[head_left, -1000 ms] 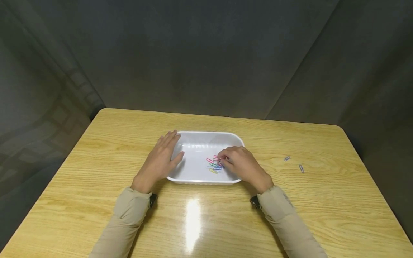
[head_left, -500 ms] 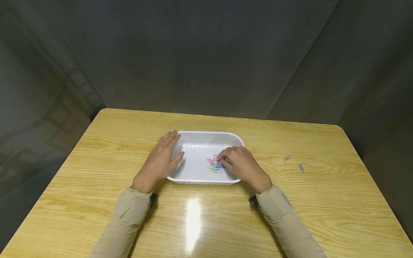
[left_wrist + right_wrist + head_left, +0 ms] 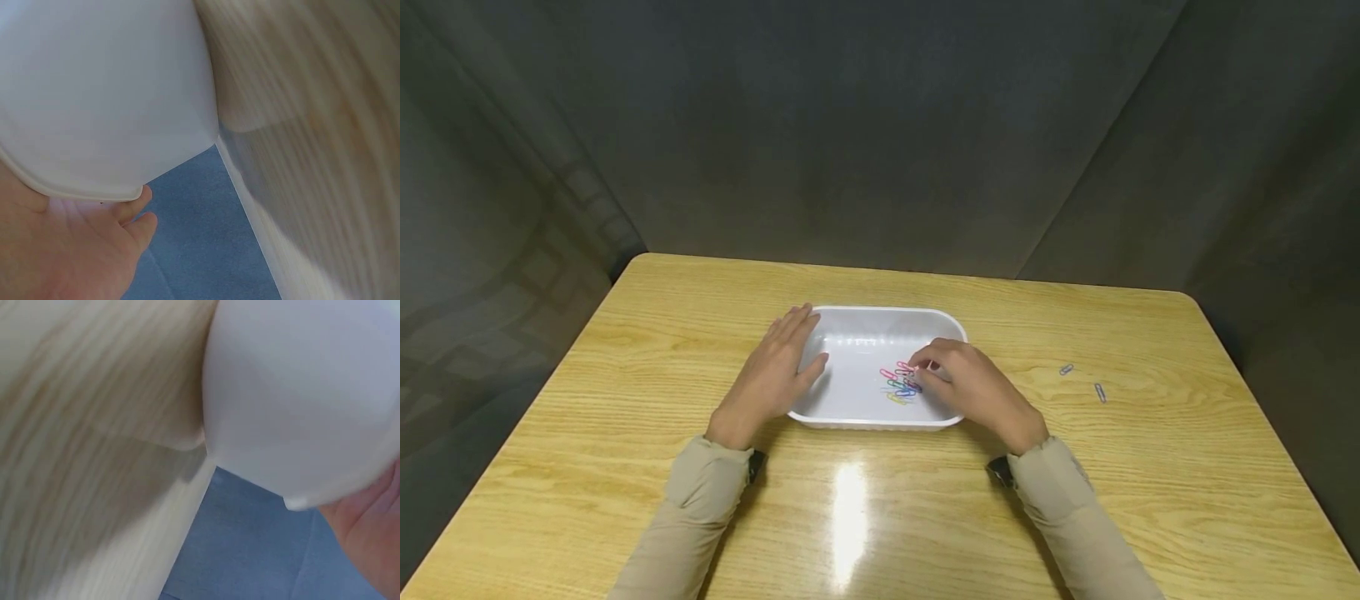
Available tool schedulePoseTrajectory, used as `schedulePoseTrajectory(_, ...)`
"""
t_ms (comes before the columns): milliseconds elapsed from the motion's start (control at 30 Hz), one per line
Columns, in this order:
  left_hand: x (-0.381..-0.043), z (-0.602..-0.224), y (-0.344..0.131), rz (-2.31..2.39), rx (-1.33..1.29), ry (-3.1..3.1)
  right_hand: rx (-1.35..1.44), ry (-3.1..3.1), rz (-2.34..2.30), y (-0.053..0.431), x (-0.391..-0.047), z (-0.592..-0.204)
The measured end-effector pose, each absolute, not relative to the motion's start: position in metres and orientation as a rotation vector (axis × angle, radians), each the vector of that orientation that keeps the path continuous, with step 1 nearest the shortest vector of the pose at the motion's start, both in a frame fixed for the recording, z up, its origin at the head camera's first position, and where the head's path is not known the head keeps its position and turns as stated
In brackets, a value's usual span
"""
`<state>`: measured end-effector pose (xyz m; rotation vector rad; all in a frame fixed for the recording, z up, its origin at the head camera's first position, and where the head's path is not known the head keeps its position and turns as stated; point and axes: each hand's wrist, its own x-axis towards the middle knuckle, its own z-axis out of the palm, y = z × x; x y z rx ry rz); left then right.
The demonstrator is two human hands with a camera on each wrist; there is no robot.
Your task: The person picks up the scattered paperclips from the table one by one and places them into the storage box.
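Observation:
A white plastic tray [image 3: 850, 392] holds a small pile of coloured paper clips [image 3: 897, 387] toward its right side. Over the tray's left end lies my left hand [image 3: 767, 375], fingers straight along the rim and thumb reaching inside. In the left wrist view its palm [image 3: 69, 250] is against the rim. My right hand [image 3: 973, 383] reaches over the right wall, thumb and index fingertip brought together at the pile, pinching a paper clip; the fingers partly hide the clips there. The right wrist view shows only the tray's outer wall [image 3: 294, 406] and part of the hand [image 3: 369, 531].
Two blue paper clips, one farther back [image 3: 1066, 369] and one nearer [image 3: 1101, 392], lie on the wooden table [image 3: 1150, 467] to the right of the tray. Dark grey curtains [image 3: 850, 142] stand behind the table and at both sides.
My right hand and forearm have shifted slightly to the right, and the pink and dark clips at its fingertips have moved a little. My left hand and the tray stay put.

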<state>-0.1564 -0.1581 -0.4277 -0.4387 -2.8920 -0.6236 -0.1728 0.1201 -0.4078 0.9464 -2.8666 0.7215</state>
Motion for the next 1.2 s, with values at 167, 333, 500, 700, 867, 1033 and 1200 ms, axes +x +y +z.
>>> schedulePoseTrajectory(167,-0.156,-0.427,-0.158,-0.623,-0.44,-2.894,0.907,-2.858,0.733,0.128,-0.17,-0.401)
schedulePoseTrajectory(333,-0.156,-0.426,-0.158,-0.626,-0.429,-2.905,0.873,-2.861,0.741,0.137,-0.169,-0.395)
schedulePoseTrajectory(500,-0.155,-0.426,-0.158,-0.629,-0.426,-2.909,0.852,-2.838,0.806,0.148,-0.169,-0.392)
schedulePoseTrajectory(700,-0.156,-0.426,-0.158,-0.623,-0.437,-2.894,0.799,-2.81,0.867,0.168,-0.169,-0.389)
schedulePoseTrajectory(867,-0.156,-0.426,-0.158,-0.613,-0.444,-2.888,0.744,-2.806,0.869,0.185,-0.169,-0.389)
schedulePoseTrajectory(1033,-0.156,-0.427,-0.159,-0.613,-0.437,-2.9,0.722,-2.804,0.831,0.199,-0.169,-0.391)
schedulePoseTrajectory(1200,-0.156,-0.427,-0.159,-0.62,-0.442,-2.898,0.714,-2.791,0.798,0.21,-0.169,-0.394)
